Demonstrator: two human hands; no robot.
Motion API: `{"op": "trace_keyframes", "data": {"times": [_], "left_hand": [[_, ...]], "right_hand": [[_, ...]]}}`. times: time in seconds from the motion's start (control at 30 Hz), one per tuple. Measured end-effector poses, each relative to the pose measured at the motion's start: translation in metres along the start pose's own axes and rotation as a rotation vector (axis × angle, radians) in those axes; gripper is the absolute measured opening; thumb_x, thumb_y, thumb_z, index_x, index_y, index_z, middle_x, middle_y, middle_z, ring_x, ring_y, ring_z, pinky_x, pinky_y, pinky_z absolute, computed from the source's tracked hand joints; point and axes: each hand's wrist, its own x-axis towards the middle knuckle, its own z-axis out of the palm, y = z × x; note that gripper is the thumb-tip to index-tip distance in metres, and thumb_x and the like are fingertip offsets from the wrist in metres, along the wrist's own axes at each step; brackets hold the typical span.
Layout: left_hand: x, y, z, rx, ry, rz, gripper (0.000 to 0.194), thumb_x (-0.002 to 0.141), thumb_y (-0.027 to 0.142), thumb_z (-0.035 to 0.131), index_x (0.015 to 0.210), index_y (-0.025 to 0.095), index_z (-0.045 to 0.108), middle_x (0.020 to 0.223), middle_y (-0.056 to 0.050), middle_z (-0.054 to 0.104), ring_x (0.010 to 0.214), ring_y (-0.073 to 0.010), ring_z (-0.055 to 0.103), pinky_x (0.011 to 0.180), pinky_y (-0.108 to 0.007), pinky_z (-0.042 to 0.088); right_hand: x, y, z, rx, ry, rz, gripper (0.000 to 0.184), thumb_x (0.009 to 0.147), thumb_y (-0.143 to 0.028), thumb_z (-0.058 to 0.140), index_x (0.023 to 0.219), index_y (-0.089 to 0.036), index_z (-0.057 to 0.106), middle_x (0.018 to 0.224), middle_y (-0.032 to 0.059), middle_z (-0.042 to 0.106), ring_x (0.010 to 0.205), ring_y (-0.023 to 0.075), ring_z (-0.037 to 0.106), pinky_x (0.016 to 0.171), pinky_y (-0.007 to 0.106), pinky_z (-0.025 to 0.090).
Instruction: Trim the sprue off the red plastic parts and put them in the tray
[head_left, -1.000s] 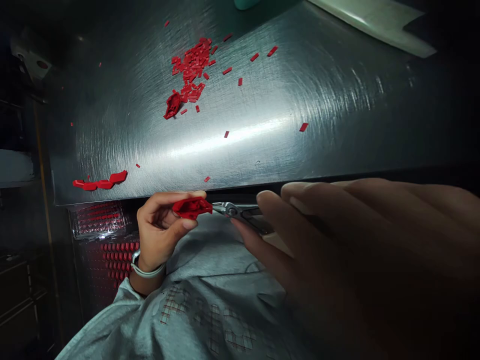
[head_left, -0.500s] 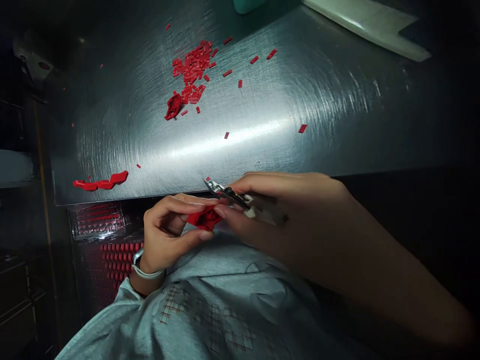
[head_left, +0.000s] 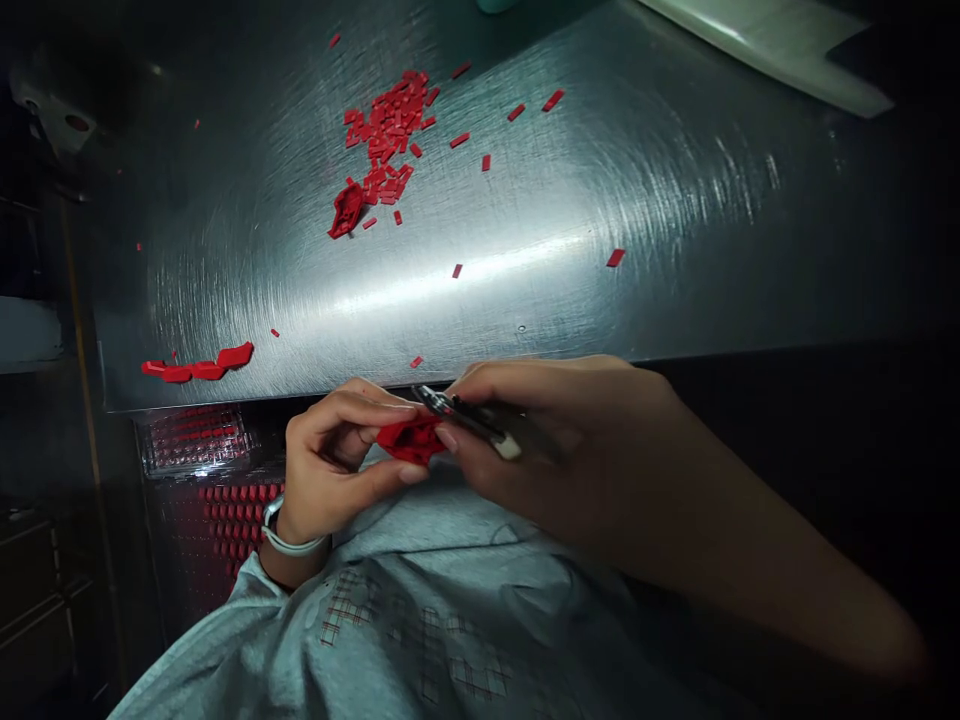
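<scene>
where the grey shirt (head_left: 420, 570) meets the table's near edge, just off centre toward eight o'clock, a small hollow red part (head_left: 405, 440) is held in the air. the left hand (head_left: 322, 465) pinches it, thumb below and fingers above, from the nine o'clock side; the right hand (head_left: 577, 460), at four o'clock, wraps around a pair of pliers (head_left: 484, 430), its thumb tip by the part's right end. whether the pliers' jaws gape cannot be told. the part looks like light, stiff, smooth plastic, its thin walls perhaps easily marked, so the outer rim seems the best hold. beyond, on the metal table (head_left: 540, 300), four red pieces (head_left: 206, 370) lie in a row at nine o'clock, and red chips (head_left: 390, 125) are heaped at eleven.
</scene>
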Motion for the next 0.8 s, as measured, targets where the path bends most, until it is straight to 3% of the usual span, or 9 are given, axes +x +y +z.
{"op": "trace_keyframes", "data": {"times": [0.27,0.53,0.67,0.8], "left_hand": [[-0.004,-0.002,-0.004,0.059,-0.008,-0.025,0.028,0.085,0.026,0.089,0.111,0.032,0.081,0.099,-0.003,0.079,0.092,-0.0164,0.078,0.08,-0.026,0.066],[0.0,-0.001,-0.012,0.105,-0.081,0.01,0.033,0.083,0.029,0.091,0.114,0.032,0.082,0.099,-0.005,0.082,0.089,-0.0184,0.078,0.075,-0.027,0.066],[0.004,0.0,-0.017,0.155,-0.15,0.058,0.039,0.081,0.027,0.092,0.119,0.032,0.082,0.098,-0.005,0.083,0.086,-0.0181,0.077,0.074,-0.027,0.065],[0.006,0.003,-0.018,0.186,-0.134,0.029,0.033,0.085,0.029,0.088,0.118,0.033,0.083,0.095,-0.005,0.083,0.083,-0.018,0.077,0.069,-0.027,0.064]], "right_hand": [[0.004,0.001,-0.004,-0.033,-0.008,0.0,0.017,0.078,-0.015,0.058,0.064,-0.022,0.063,0.05,-0.0063,0.053,0.044,0.0085,0.043,0.045,0.022,0.036],[0.003,0.001,-0.007,0.071,-0.077,0.007,0.018,0.086,-0.02,0.059,0.072,-0.02,0.07,0.059,-0.0023,0.064,0.051,0.0104,0.055,0.048,0.021,0.042],[0.006,0.0,-0.006,0.034,-0.098,-0.011,0.019,0.084,-0.015,0.057,0.072,-0.018,0.07,0.058,-0.0038,0.062,0.05,0.007,0.05,0.049,0.018,0.04],[0.007,0.002,-0.007,0.047,-0.112,-0.015,0.021,0.084,-0.013,0.052,0.07,-0.019,0.066,0.055,-0.0055,0.056,0.048,0.007,0.043,0.047,0.019,0.036]]}}
